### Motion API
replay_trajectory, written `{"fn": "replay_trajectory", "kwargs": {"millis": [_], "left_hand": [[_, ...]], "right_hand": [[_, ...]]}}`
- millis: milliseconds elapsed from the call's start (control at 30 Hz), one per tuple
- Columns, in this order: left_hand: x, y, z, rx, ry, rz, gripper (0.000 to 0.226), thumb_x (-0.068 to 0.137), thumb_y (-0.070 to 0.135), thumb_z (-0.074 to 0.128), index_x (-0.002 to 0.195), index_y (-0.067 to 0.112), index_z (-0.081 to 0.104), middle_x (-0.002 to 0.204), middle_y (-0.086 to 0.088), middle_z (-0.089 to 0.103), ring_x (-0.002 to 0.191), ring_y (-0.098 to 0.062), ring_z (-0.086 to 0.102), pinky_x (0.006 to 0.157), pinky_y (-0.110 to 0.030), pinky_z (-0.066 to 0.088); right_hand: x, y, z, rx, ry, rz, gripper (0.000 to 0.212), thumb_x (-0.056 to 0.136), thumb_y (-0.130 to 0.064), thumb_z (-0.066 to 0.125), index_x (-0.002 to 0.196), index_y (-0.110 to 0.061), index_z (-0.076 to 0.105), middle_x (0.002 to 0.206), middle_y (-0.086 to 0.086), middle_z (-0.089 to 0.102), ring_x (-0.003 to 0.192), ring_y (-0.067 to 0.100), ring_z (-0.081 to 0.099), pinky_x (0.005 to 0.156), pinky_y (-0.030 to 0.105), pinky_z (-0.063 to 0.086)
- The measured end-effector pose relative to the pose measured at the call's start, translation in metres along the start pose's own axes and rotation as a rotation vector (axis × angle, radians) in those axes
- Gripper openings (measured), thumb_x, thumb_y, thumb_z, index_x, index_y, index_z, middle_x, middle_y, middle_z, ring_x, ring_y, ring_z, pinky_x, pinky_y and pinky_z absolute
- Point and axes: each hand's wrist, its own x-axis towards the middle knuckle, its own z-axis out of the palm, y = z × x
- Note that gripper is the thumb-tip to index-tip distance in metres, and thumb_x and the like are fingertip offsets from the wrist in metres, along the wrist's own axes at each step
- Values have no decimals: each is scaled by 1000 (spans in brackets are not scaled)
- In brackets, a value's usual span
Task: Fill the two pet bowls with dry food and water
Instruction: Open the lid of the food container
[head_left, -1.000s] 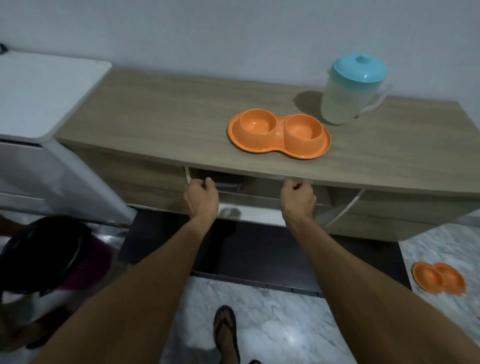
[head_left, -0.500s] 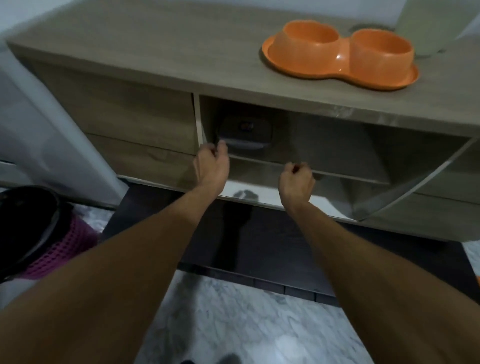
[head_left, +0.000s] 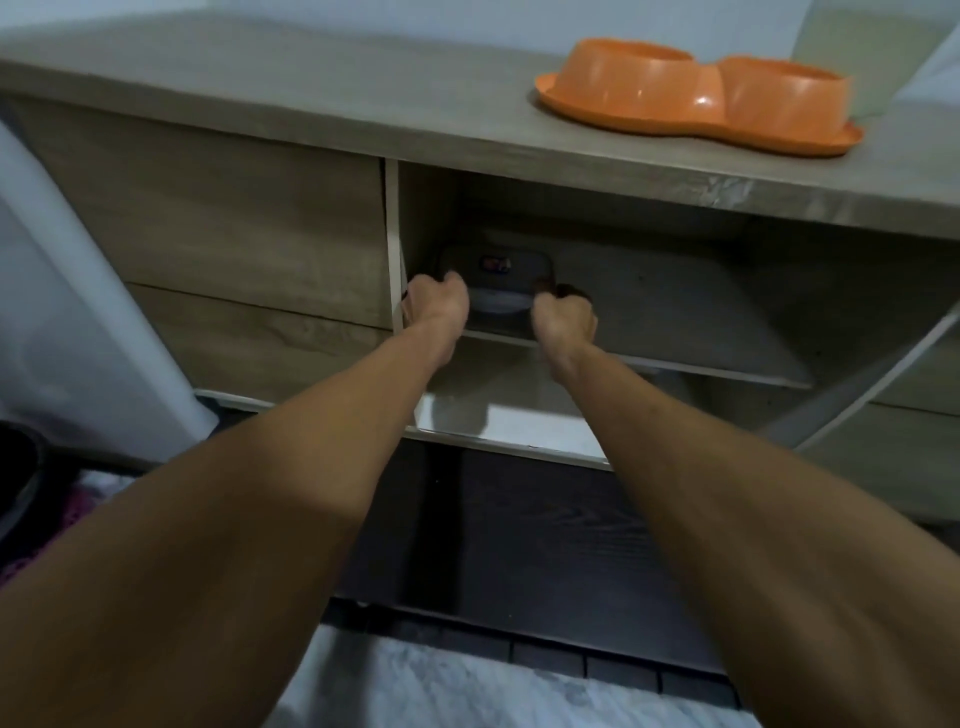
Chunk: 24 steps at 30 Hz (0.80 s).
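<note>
Head view looks down both bare forearms into an open wooden cabinet (head_left: 218, 228). On its middle shelf (head_left: 675, 332) sits a dark, flat-lidded container (head_left: 498, 270) with rounded corners, close against the left inner wall. The left hand (head_left: 439, 306) and right hand (head_left: 566, 317) flank its front corners, fingers curled in; whether they actually grasp it cannot be told in the dim recess. To the container's right the shelf lies bare. An orange plastic double bowl (head_left: 696, 96), glossy and smooth, stands on the grainy countertop (head_left: 311, 93) above, right of the opening, a pale pitcher (head_left: 862, 57) just behind it. Marble floor (head_left: 467, 691) shows below.
</note>
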Motion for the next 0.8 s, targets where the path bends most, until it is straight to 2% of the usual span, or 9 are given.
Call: {"fn": "replay_trajectory", "kwargs": {"millis": [133,200,267,367,467,600,667,800], "left_hand": [[-4,1,-8,-37,-22,-20,39,102,25,45,133,2,50,131,-16,56,121,-31,53,95,-32,42],[-15,6,-16,-81,-32,-36,36,101,22,47,131,2,52,124,-15,58,118,-30,55,91,-30,41],[-30,12,-26,-111,-33,-53,34,101,21,49,129,3,53,119,-15,58,108,-26,56,85,-27,41],[-58,21,-43,-97,-2,-109,32,99,25,53,124,6,57,118,-14,62,93,-21,58,76,-29,47],[-94,37,-62,-94,45,-182,31,97,25,57,122,6,59,116,-15,65,100,-29,63,75,-32,51],[-150,76,-89,-33,72,-241,31,97,25,56,122,7,57,113,-12,62,88,-19,54,56,-19,39],[-173,98,-102,-17,97,-269,30,97,24,55,121,6,59,111,-11,63,85,-17,51,55,-22,35],[-200,144,-124,-11,101,-265,25,98,20,51,112,3,64,102,-11,64,71,-13,50,49,-16,37]], "right_hand": [[-13,-1,-3,31,-3,11,35,98,-30,56,121,-4,60,112,10,61,99,25,58,88,32,47],[-27,-5,-6,35,21,32,37,96,-33,56,121,-5,61,120,13,63,106,28,60,97,40,49],[-44,-11,-11,37,45,63,42,95,-34,56,126,-5,61,125,16,63,112,32,59,101,39,46],[-79,-24,-25,49,54,105,35,95,-32,56,117,-7,67,115,15,67,105,32,61,90,32,46],[-118,-37,-47,30,49,178,32,92,-31,57,112,-9,69,107,15,69,105,35,62,90,36,47],[-165,-73,-82,26,50,241,25,93,-26,55,105,-10,69,100,13,68,99,33,60,86,35,45],[-183,-97,-100,33,30,243,22,94,-25,54,101,-11,69,96,11,67,97,33,59,82,34,45],[-202,-147,-124,23,-17,191,26,94,-27,54,108,-12,70,96,8,68,93,27,58,79,29,40]]}}
